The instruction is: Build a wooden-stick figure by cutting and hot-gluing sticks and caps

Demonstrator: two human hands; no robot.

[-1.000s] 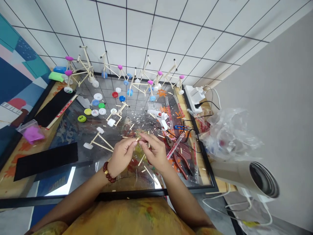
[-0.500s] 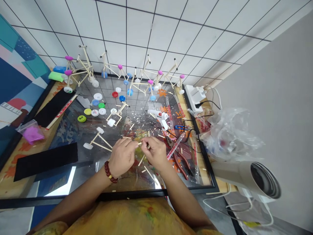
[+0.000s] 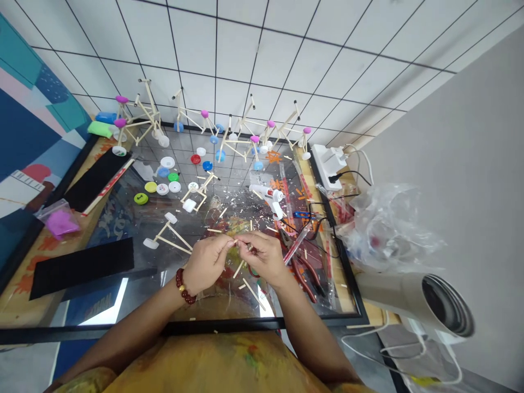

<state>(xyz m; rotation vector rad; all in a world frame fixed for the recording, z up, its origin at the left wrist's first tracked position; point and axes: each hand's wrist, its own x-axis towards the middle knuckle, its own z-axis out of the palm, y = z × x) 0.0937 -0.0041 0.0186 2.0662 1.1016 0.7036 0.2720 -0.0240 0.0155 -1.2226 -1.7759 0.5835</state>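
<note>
Left hand (image 3: pixel 208 257) and right hand (image 3: pixel 262 257) together at the fingertips, mid-table. Left looks pinched on a short pale wooden stick piece (image 3: pixel 234 242), only a sliver showing between the tips; right fingers press up against it, cannot tell if they clamp it too. Just changed: tips closed in around the piece, covering most of it. Reads as close fingertip work on that one bit, handling not finished. Versus half a second ago: more of the piece showed then, gap between hands was wider; view shifted slightly, table items look unmoved. Near side, just below hands: loose pale wooden sticks (image 3: pixel 254 295). Left: pale stick frame with white round caps (image 3: pixel 167 236). Far right of hands: white glue gun (image 3: pixel 268 197). Right: red-handled metal pliers (image 3: pixel 303 278), lying flat.
</note>
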